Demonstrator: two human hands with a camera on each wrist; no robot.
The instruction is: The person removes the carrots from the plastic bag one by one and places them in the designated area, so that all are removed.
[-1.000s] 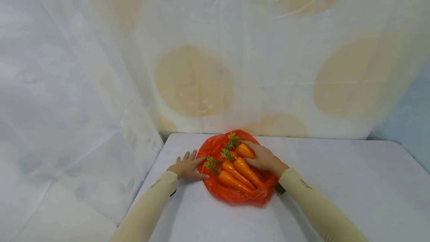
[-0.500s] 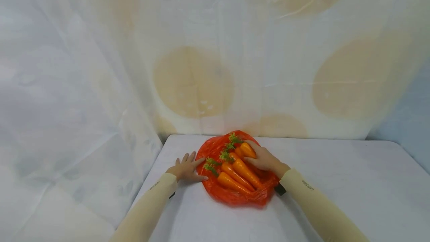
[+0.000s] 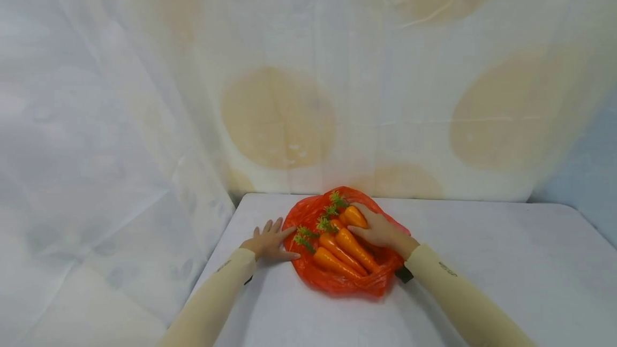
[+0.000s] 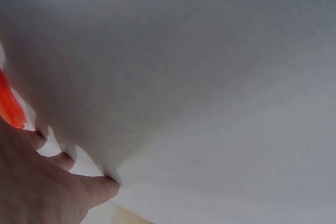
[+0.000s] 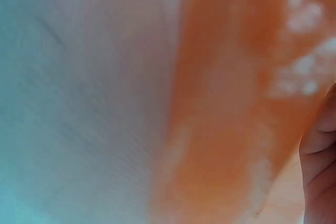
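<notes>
A red plastic bag (image 3: 301, 213) lies spread on the table with several orange carrots (image 3: 337, 262) in it, their green tops pointing up and left. My right hand (image 3: 381, 230) reaches over the bag's right side and grips the upper carrot (image 3: 356, 217) between thumb and fingers. At the bag's left edge my left hand (image 3: 270, 242) rests with fingers spread, thumb and forefinger touching the plastic. The left wrist view shows the left hand (image 4: 47, 184) on the white surface beside a bit of red bag (image 4: 10, 106). Blurred red plastic (image 5: 220, 103) fills much of the right wrist view.
The white table (image 3: 482, 261) extends to the right of the bag. Behind it hangs a pale curtain (image 3: 376, 68) with yellowish round patches. Another white sheet (image 3: 106, 186) hangs along the left side.
The gripped carrot and right hand have shifted very slightly right, and more of the bag's right rim shows. My left hand stays in place.
</notes>
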